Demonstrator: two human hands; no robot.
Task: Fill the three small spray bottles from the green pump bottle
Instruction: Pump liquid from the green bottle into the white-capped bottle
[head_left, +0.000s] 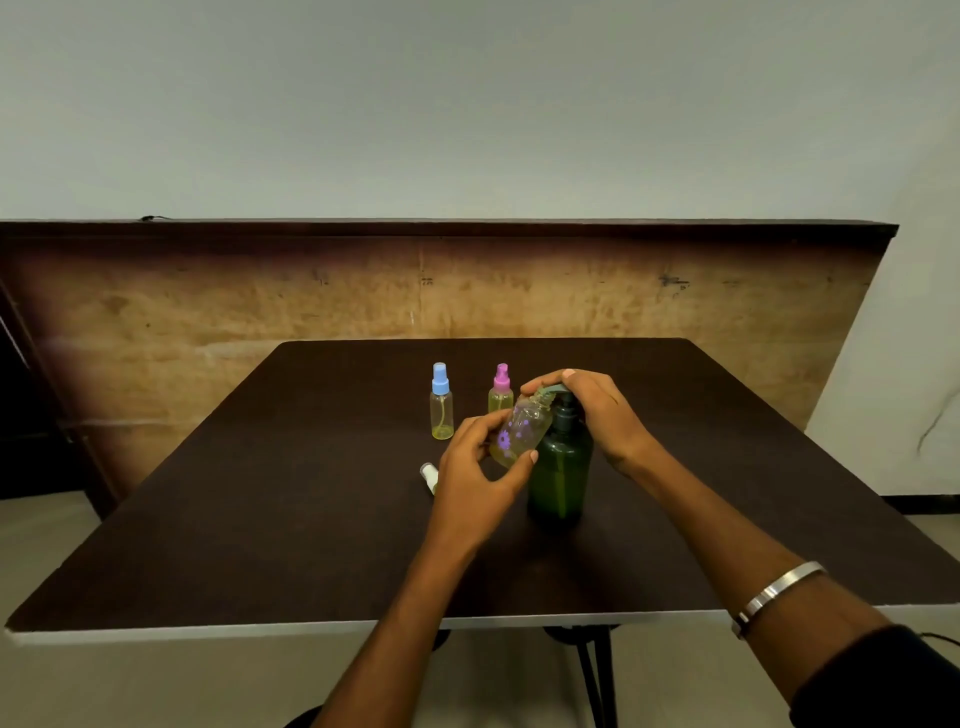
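Note:
The green pump bottle (561, 473) stands upright on the dark table (260, 519). My right hand (592, 410) lies over its pump head, fingers curled over the nozzle. My left hand (478, 467) holds a small clear bottle with purple flowers (522, 434), uncapped and tilted, its mouth under the pump nozzle. Some yellowish liquid sits in its bottom. Its white spray cap (429, 475) lies on the table left of my left hand. Behind stand a blue-capped spray bottle (441, 405) and a pink-capped spray bottle (501, 389), both capped and upright.
A wooden board (467, 291) leans against the wall behind the table. A metal bangle (774, 592) is on my right forearm. The table's front edge (208, 631) runs near the bottom, with table legs below.

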